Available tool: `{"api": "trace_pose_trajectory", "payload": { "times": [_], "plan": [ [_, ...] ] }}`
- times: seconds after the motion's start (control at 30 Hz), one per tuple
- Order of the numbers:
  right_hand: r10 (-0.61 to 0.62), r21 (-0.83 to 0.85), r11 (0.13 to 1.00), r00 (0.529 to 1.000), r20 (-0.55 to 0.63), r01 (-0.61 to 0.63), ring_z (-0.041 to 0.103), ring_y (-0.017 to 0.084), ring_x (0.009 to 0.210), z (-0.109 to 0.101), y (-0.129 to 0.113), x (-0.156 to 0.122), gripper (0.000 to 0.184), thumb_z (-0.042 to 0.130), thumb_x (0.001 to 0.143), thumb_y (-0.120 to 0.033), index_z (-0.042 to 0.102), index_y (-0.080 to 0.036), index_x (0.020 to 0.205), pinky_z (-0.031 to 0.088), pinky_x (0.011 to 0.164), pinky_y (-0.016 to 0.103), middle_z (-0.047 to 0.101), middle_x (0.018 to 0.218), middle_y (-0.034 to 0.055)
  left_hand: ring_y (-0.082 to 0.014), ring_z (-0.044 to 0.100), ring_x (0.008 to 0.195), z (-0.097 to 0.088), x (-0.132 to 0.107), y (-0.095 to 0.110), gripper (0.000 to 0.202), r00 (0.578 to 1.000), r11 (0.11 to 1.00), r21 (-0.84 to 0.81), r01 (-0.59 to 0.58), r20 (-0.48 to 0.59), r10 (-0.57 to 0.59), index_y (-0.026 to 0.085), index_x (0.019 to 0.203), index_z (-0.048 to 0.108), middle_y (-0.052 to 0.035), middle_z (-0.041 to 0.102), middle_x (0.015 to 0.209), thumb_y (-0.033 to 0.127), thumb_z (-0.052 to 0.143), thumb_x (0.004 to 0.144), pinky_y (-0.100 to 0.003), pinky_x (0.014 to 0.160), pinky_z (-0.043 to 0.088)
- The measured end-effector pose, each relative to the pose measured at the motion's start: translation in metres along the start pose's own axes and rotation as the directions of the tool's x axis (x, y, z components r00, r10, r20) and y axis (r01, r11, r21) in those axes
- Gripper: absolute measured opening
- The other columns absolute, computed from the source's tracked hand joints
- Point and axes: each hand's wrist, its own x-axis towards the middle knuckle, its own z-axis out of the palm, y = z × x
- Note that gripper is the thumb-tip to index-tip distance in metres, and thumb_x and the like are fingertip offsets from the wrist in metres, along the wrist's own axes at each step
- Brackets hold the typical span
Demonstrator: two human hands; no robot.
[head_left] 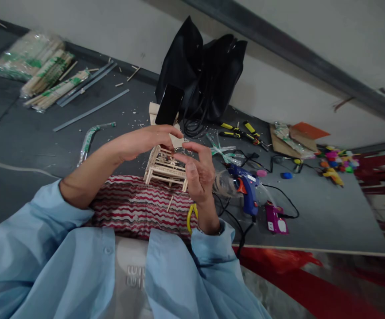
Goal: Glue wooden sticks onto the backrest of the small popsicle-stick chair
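A small frame of pale wooden sticks (167, 170) stands on a red, grey and white wavy-striped cloth (122, 199) in front of me. Over its far left part reaches my left hand (147, 141), fingers stretched and slightly bent, with no held thing visible. My right hand (199, 170) is at the frame's right side, its index finger and thumb apart and pointing left. The fingertips of both hands come close together above the frame; whether they touch it is unclear. Behind them a black phone (169, 105) leans on a cream-coloured piece (153, 108).
A black bag (205, 66) stands against the wall. To the right lie a blue glue gun (248, 190), a purple box (276, 219), pliers (240, 133) and colourful pompoms (338, 159). Wrapped stick bundles (48, 73) and grey strips (91, 110) lie left. Yellow handles (190, 217) show beside my right wrist.
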Motion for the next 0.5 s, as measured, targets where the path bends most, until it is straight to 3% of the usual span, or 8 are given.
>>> {"api": "trace_pose_trajectory", "payload": {
  "times": [0.13,0.3,0.5],
  "plan": [
    [-0.032,-0.036,0.999,0.999,-0.009,0.032,0.056,0.027,0.118,-0.0012,-0.0007,0.0001,0.040,0.039,0.102,-0.039,0.077,-0.034,0.108,0.044,0.106,0.050,0.062,0.128,0.0035,-0.0191,0.056,0.121,0.0007,0.0000,0.0020,0.025,1.000,1.000,-0.012,0.006,0.006,-0.006,0.018,0.082,0.068,-0.0009,0.061,0.140,0.030,0.047,0.083,-0.031,0.110,0.039],
    [-0.116,-0.116,0.987,0.993,-0.014,0.114,0.055,0.027,0.117,-0.0019,0.0013,0.0011,0.035,0.042,0.100,-0.036,0.077,-0.035,0.107,0.044,0.105,0.052,0.062,0.127,0.0042,-0.0206,0.057,0.120,0.0024,-0.0006,0.0073,0.031,0.999,0.998,-0.028,0.052,-0.015,-0.052,0.020,0.101,0.069,-0.0016,0.064,0.135,0.031,0.048,0.080,-0.033,0.106,0.042],
    [-0.227,-0.128,0.966,0.974,-0.020,0.223,0.053,0.029,0.119,-0.0013,0.0048,0.0028,0.031,0.050,0.095,-0.032,0.075,-0.038,0.111,0.042,0.105,0.054,0.059,0.128,0.0039,-0.0215,0.054,0.125,0.0022,0.0000,0.0059,0.037,0.999,0.998,0.055,0.040,-0.010,-0.040,0.020,0.109,0.068,-0.0016,0.062,0.139,0.031,0.045,0.083,-0.033,0.107,0.042]
  ]
}}
